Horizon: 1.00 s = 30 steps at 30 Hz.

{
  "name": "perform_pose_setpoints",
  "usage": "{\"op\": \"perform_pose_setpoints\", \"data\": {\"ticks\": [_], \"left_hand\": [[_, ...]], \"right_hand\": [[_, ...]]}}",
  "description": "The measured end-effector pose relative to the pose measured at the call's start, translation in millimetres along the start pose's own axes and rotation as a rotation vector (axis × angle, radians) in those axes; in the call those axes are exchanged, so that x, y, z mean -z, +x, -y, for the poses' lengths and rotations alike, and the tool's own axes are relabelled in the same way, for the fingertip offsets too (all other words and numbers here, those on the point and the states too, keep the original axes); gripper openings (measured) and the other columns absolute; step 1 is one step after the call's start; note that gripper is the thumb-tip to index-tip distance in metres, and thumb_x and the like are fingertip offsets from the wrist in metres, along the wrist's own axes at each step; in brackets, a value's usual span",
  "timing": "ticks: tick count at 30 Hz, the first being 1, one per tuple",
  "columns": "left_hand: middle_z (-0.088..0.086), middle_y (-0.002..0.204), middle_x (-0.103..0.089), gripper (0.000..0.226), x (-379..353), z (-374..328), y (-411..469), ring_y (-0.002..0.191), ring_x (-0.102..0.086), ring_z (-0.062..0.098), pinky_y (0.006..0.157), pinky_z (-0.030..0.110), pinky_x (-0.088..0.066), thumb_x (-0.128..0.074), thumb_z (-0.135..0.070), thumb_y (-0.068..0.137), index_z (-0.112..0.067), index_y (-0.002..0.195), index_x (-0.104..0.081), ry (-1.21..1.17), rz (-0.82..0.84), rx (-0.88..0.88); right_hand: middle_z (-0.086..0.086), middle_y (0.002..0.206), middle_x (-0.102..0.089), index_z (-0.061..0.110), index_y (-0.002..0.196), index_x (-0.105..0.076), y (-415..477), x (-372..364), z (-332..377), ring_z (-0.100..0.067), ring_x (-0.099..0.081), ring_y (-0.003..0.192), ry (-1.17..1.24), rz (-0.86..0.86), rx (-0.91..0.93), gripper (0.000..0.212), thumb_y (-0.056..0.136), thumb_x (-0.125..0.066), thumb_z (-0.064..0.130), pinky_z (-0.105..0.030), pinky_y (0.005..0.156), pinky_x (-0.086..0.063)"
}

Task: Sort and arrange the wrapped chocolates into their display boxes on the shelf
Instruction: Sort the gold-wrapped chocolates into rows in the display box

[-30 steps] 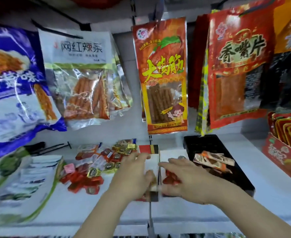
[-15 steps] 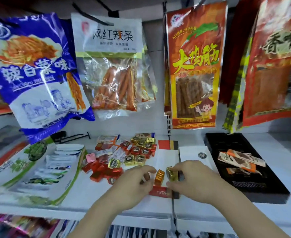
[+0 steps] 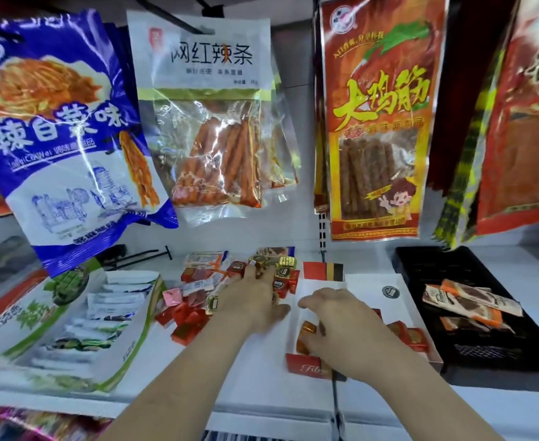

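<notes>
Shelf (image 3: 261,377): loose wrapped chocolates (image 3: 191,316) are being reached by the left hand (image 3: 255,300), fingers spread wide. An orange piece (image 3: 306,332) is apparently being seated in the display box (image 3: 320,284) by the right hand (image 3: 341,326), grip indeterminate.

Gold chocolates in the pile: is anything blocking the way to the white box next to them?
Nothing visible stands between. The left hand touches the gold chocolates, and the white box lies right beside them. Only the right hand fills the box's front.
</notes>
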<state>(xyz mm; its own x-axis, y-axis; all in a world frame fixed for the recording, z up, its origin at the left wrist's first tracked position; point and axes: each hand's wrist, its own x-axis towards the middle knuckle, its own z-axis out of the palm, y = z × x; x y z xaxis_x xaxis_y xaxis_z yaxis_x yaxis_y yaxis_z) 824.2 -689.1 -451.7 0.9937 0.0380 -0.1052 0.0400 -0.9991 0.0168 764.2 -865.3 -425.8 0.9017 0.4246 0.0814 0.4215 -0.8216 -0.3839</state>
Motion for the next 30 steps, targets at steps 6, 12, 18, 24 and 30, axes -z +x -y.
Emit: {"op": "perform_pose_setpoints", "data": {"ticks": [6, 12, 18, 24, 30], "left_hand": [[0.007, 0.139, -0.036, 0.066, 1.1, -2.0, -1.5, 0.12, -0.048, 0.033, 0.094, 0.046, -0.048, -0.056, -0.047, 0.081, -0.028, 0.14, -0.033, -0.084, -0.025, -0.028], [0.002, 0.125, -0.035, 0.051, 2.6, -5.2, -22.7, 0.106, -0.054, 0.029, 0.082, 0.044, -0.051, -0.063, -0.042, 0.075, -0.025, 0.119, -0.043, -0.171, -0.03, -0.02], [-0.005, 0.106, -0.056, 0.04, 6.0, 3.6, -38.6, 0.09, -0.06, 0.019, 0.076, 0.036, -0.053, -0.067, -0.034, 0.069, -0.029, 0.107, -0.057, -0.407, -0.188, -0.082], [-0.011, 0.089, -0.069, 0.017, 21.2, 14.4, -43.9, 0.086, -0.065, 0.009, 0.076, 0.025, -0.054, -0.071, -0.023, 0.076, -0.03, 0.091, -0.069, -0.859, -0.271, 0.034], [0.016, 0.082, -0.072, 0.034, 47.0, 11.4, -53.1, 0.078, -0.065, 0.031, 0.084, 0.053, -0.052, -0.04, -0.028, 0.095, -0.008, 0.089, -0.066, -1.73, -0.009, 0.431]], "right_hand": [[0.005, 0.121, -0.056, 0.033, 0.129, -0.051, 3.0, -1.4, -1.1, -0.019, -0.045, 0.118, -0.07, 0.09, 0.005, 0.039, 0.09, -0.053, 0.037, -0.041, 0.095, -0.034], [0.009, 0.124, -0.056, 0.035, 0.127, -0.054, 12.9, -2.3, -0.7, -0.014, -0.048, 0.117, 0.116, -0.107, -0.024, 0.035, 0.092, -0.052, 0.031, -0.036, 0.099, -0.04], [0.008, 0.132, -0.054, 0.033, 0.136, -0.048, 19.0, -3.5, 14.7, -0.015, -0.041, 0.121, 0.227, -0.141, 0.052, 0.046, 0.092, -0.054, 0.021, -0.028, 0.098, -0.038], [0.005, 0.136, -0.051, 0.028, 0.137, -0.044, 19.9, -10.5, 23.8, -0.021, -0.033, 0.124, 0.117, -0.075, 0.069, 0.044, 0.094, -0.05, 0.021, -0.041, 0.101, -0.039], [0.006, 0.129, -0.058, 0.036, 0.141, -0.039, 29.4, -3.4, 29.4, -0.015, -0.061, 0.106, 0.717, 0.01, -0.03, 0.06, 0.087, -0.064, 0.026, -0.032, 0.089, -0.052]]}}
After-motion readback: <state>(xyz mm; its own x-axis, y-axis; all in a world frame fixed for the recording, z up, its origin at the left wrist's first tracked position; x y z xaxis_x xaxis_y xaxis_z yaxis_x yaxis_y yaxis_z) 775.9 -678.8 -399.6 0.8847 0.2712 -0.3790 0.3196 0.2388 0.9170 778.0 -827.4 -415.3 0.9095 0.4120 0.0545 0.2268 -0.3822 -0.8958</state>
